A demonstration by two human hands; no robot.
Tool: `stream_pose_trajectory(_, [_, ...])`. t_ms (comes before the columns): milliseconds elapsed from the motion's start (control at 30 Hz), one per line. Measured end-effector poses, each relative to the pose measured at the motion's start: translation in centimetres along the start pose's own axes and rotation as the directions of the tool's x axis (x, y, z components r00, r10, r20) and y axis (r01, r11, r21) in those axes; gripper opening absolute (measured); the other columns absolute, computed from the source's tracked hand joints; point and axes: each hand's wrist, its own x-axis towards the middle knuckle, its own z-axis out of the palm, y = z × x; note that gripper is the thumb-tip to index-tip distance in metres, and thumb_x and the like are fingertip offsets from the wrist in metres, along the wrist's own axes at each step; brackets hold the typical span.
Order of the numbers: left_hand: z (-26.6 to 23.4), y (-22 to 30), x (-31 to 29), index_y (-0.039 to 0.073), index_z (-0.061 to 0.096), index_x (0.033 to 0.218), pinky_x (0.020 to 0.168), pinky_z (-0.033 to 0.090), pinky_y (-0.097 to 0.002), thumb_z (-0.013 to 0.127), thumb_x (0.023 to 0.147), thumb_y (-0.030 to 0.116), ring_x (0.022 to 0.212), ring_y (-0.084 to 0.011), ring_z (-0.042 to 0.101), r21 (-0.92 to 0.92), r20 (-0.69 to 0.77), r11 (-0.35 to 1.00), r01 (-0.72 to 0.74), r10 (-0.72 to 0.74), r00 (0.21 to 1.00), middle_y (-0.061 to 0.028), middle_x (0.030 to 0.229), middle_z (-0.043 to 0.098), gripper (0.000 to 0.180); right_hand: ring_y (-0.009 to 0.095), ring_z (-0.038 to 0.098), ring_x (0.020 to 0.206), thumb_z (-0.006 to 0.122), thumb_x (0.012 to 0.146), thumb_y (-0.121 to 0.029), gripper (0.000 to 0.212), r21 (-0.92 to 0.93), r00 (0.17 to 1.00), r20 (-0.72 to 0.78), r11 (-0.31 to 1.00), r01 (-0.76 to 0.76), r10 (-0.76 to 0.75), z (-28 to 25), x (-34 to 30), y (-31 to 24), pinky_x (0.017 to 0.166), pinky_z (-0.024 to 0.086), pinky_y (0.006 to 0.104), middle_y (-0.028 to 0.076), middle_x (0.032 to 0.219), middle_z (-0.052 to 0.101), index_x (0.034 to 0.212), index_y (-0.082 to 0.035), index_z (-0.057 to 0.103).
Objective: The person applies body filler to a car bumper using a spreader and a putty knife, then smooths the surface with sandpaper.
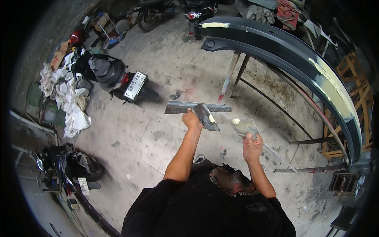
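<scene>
At the bottom centre I see my black shirt [205,213], both bare forearms rising from it. My left hand [192,120], mid-frame, has its grip clamped on a grey scraper [206,116] and a long flat metal strip [193,107] lying crosswise; a pale dab of putty [212,118] sits on the scraper blade. Just right of it, my right hand [252,145] is clamped on a clear plate [244,125] carrying a pale lump. Beyond, a dark bumper [292,51] with pale filler patches arcs across the upper right on a metal stand [237,75]. A covered scooter [118,79] stands on the concrete floor [158,134] at upper left.
</scene>
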Motion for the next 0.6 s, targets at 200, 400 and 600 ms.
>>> stream_pose_trajectory(200, [0.8, -2.2, -0.7, -0.003, 0.048, 0.095, 0.063, 0.054, -0.0385, 0.050, 0.096, 0.011, 0.076, -0.0227, 0.062, -0.016, -0.020, 0.999, 0.042, -0.042, 0.999, -0.0129, 0.089, 0.059, 0.014, 0.031, 0.055, 0.121, 0.057, 0.078, 0.009, 0.040, -0.306, 0.801, 0.477, 0.786, 0.537, -0.362, 5.3, 2.0, -0.5, 0.107, 0.038, 0.0429, 0.017, 0.126, 0.060, 0.117, 0.000, 0.063])
stream_pose_trajectory(400, [1.8, -1.8, -2.4, -0.007, 0.052, 0.092, 0.059, 0.050, -0.0369, 0.053, 0.093, 0.011, 0.076, -0.0240, 0.061, 0.203, -0.015, 0.976, 0.076, -0.074, 0.997, -0.0145, 0.089, 0.060, 0.018, 0.035, 0.055, 0.120, 0.057, 0.076, 0.012, 0.047, -0.521, 0.830, 0.501, 0.680, 0.516, -0.247, 4.6, 0.8, 0.4, 0.104, 0.041, 0.0394, 0.016, 0.123, 0.061, 0.119, -0.003, 0.062])
stream_pose_trajectory(600, [1.1, -3.9, 0.5, -0.009, 0.054, 0.103, 0.062, 0.055, -0.0384, 0.049, 0.093, 0.005, 0.073, -0.0243, 0.065, -0.094, -0.091, 0.994, 0.052, -0.061, 0.994, -0.0155, 0.092, 0.062, 0.017, 0.021, 0.061, 0.105, 0.055, 0.093, -0.005, 0.030, -0.562, 0.980, 0.176, 0.807, 0.181, -0.098, 3.0, 0.0, 1.8, 0.091, 0.047, 0.0309, 0.011, 0.114, 0.065, 0.122, 0.000, 0.059])
